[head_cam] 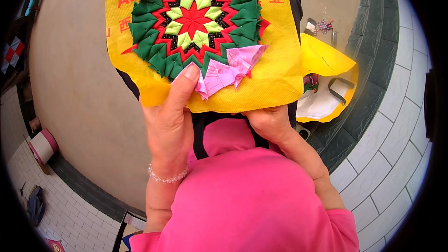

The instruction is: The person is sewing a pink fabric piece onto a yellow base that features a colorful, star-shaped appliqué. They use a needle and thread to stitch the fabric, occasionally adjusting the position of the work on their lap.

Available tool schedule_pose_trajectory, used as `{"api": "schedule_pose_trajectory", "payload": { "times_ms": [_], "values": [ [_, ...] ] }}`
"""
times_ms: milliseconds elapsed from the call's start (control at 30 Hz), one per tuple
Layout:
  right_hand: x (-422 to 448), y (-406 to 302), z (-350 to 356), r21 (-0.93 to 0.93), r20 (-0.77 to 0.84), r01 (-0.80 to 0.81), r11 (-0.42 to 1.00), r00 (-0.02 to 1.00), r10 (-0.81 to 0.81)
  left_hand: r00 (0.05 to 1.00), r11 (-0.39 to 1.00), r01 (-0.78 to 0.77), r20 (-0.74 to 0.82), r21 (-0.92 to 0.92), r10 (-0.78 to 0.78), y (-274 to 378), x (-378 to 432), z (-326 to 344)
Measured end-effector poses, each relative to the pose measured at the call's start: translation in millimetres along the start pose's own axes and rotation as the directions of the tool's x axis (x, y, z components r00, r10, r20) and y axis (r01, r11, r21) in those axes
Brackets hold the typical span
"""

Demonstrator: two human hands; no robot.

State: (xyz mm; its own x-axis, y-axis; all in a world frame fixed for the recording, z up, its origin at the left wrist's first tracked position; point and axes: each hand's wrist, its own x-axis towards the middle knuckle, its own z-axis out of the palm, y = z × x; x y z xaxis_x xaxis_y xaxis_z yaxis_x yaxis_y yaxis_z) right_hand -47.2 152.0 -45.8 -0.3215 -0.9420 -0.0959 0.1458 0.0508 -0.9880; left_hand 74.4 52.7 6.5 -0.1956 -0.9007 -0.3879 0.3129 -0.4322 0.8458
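Observation:
A round patchwork of folded fabric points [192, 19], in red, light green, black and dark green, lies on a yellow nonwoven cloth [273, 87] that bears red writing. Pink folded fabric pieces [218, 77] sit along its lower edge. My left hand [171, 115], with a clear bead bracelet at the wrist, pinches the cloth's lower left part, its thumb on the leftmost pink piece and its fingers behind. Under the cloth's lower edge is my right hand [271, 122]; its fingers are hidden behind the cloth, so its grip does not show.
At the right, an open yellow bag [351, 64] with a white inside holds a dark strap and small colored items. Thread and fabric scraps [323, 26] lie beyond it on the floor. A dark stone border and pale tiles [378, 147] run along the right. A pink and white round container [43, 147] stands at the left.

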Motion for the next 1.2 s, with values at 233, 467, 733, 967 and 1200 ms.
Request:
{"api": "schedule_pose_trajectory", "payload": {
  "times_ms": [233,467,733,967,1200],
  "values": [
    [4,-26,-19,-0.210,0.165,-0.077,0.975,0.980,0.113,0.999,1.000,0.003,-0.045,0.016,-0.003,-4,-3,3],
    [1,-76,-11,-0.335,0.208,0.238,0.912,0.962,-0.175,0.998,0.997,-0.017,-0.054,0.080,0.022,-6,-1,-1],
    [20,-39,15,-0.465,0.047,0.248,0.850,0.965,-0.257,0.984,0.982,0.171,0.044,0.073,-0.175,11,4,-9],
    [21,-35,17,-0.538,0.085,0.312,0.783,0.944,-0.318,0.972,0.976,0.213,0.091,0.048,-0.216,14,10,-14],
    [19,-30,14,-0.629,0.180,0.422,0.653,0.896,-0.406,0.972,0.975,0.224,0.082,-0.015,-0.222,13,10,-15]
  ]
}}
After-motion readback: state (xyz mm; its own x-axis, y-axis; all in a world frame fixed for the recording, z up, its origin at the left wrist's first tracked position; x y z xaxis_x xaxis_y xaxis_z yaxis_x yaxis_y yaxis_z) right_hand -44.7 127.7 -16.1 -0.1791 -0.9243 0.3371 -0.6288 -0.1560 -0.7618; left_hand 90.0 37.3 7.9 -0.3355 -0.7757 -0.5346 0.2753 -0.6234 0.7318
